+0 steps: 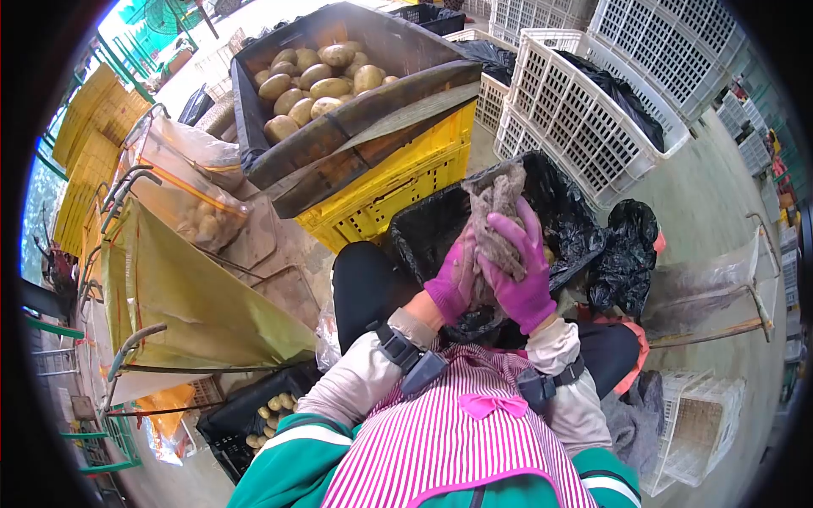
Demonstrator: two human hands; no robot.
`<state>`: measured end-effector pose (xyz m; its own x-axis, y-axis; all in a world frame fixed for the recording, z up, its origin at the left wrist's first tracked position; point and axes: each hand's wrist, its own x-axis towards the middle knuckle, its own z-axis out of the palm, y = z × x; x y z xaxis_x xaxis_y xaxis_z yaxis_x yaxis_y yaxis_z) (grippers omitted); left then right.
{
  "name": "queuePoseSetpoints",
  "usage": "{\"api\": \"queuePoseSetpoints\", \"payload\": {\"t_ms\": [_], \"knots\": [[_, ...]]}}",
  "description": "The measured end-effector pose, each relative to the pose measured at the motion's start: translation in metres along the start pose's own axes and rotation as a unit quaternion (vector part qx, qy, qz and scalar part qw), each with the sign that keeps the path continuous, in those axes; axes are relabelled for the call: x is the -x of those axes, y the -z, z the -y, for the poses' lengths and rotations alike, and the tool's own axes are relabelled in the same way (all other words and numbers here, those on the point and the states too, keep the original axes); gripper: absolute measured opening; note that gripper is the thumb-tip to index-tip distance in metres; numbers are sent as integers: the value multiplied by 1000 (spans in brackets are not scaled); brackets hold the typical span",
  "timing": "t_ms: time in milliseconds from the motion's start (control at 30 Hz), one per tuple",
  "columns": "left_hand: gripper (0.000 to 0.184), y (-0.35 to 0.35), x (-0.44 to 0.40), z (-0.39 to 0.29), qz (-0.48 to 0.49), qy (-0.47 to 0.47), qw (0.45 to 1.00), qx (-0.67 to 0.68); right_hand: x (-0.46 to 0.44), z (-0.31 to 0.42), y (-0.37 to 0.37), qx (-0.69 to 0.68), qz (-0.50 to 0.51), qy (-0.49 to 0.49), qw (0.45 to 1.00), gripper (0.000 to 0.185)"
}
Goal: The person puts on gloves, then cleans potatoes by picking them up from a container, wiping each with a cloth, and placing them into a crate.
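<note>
My left hand (457, 273), in a purple-pink glove, presses against a fuzzy grey rag (497, 224) from its left side. On the other side, my right hand (521, 275), gloved alike, has its fingers folded over the same rag. Whether anything sits inside the cloth is hidden. Both hands are above a crate lined with black plastic (421, 230) between my knees. A bit of something yellowish shows inside it beside my right hand. Ahead, potatoes (326, 80) are heaped in a dark-lined tray (254, 127) on a yellow crate (398, 182).
White plastic crates (584, 102) stand stacked at the upper right. To the left are a bag of potatoes (190, 182) and a yellow-green sheet (195, 296) on a metal frame. A black crate (224, 432) with small potatoes sits at lower left; a white crate (707, 423) lies at lower right.
</note>
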<state>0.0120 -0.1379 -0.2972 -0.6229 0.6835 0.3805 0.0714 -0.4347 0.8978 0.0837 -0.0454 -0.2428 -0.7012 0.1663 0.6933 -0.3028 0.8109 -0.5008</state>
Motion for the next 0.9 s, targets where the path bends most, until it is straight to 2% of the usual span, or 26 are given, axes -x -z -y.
{"api": "queuePoseSetpoints", "payload": {"t_ms": [67, 133, 200, 233, 267, 300, 333, 367, 400, 433, 467, 500, 567, 600, 633, 667, 700, 733, 767, 800, 833, 867, 900], "knots": [[48, 5, 1, 4, 34, -56, 987, -149, -11, -8, -7, -48, -19, -43, 998, 41], [49, 2, -5, -20, -27, 47, 996, -68, -27, -18, -14, -255, -57, -146, 954, 33], [51, 2, -7, -39, -57, 102, 993, -28, -36, -50, -11, -305, -59, -313, 898, 28], [56, 4, -7, -47, -55, 187, 975, 110, -38, -61, -10, -298, -97, -348, 884, 31], [60, 7, -7, -51, -53, 266, 931, 245, -35, -63, -5, -297, -97, -348, 884, 31], [62, 13, -9, -48, 20, 219, 907, 358, -32, -64, 1, -256, -118, -321, 904, 32], [63, 18, -12, -46, 100, 186, 860, 465, -28, -62, 4, -215, -139, -292, 922, 32], [63, 18, -10, -48, -6, 225, 882, 415, -22, -49, 14, -219, -80, -303, 924, 35], [63, 17, -8, -49, -114, 263, 888, 360, -12, -33, 12, -297, -48, -238, 924, 36], [61, 18, -9, -36, -102, 248, 898, 349, -7, -17, 7, -148, -6, -141, 979, 36], [58, 9, -13, -33, -100, 188, 935, 284, -5, -13, 3, -69, 17, -94, 993, 35], [57, 1, -13, -32, -117, 188, 937, 272, -3, -10, -2, 10, 33, -45, 998, 35], [56, -5, -12, -26, -131, 191, 937, 262, -6, -28, -14, -139, -64, -129, 980, 32], [56, 1, -8, -22, -88, 220, 920, 311, -16, -39, -8, -187, -65, -236, 951, 29], [57, 8, -5, -19, -46, 248, 899, 358, -21, -50, -5, -215, -83, -272, 934, 29], [57, 9, -3, -26, -46, 249, 900, 356, -25, -58, -2, -244, -97, -303, 916, 30], [58, 11, -3, -38, 2, 251, 869, 426, -26, -61, 6, -247, -99, -300, 916, 30], [59, 13, -4, -48, 50, 251, 831, 494, -24, -62, 18, -290, -91, -365, 880, 31], [59, 16, -8, -54, 54, 248, 812, 526, -20, -60, 25, -330, -77, -429, 837, 33], [59, 17, -9, -49, 50, 244, 812, 527, -11, -54, 29, -384, -60, -401, 829, 36], [58, 18, -9, -40, -23, 255, 825, 504, -2, -44, 30, -275, -37, -286, 917, 36], [58, 19, -8, -29, -93, 267, 833, 476, 3, -29, 27, -158, -16, -161, 974, 37], [57, 17, -13, -34, -47, 235, 818, 524, 5, -14, 23, -79, 7, -85, 993, 37]]}}
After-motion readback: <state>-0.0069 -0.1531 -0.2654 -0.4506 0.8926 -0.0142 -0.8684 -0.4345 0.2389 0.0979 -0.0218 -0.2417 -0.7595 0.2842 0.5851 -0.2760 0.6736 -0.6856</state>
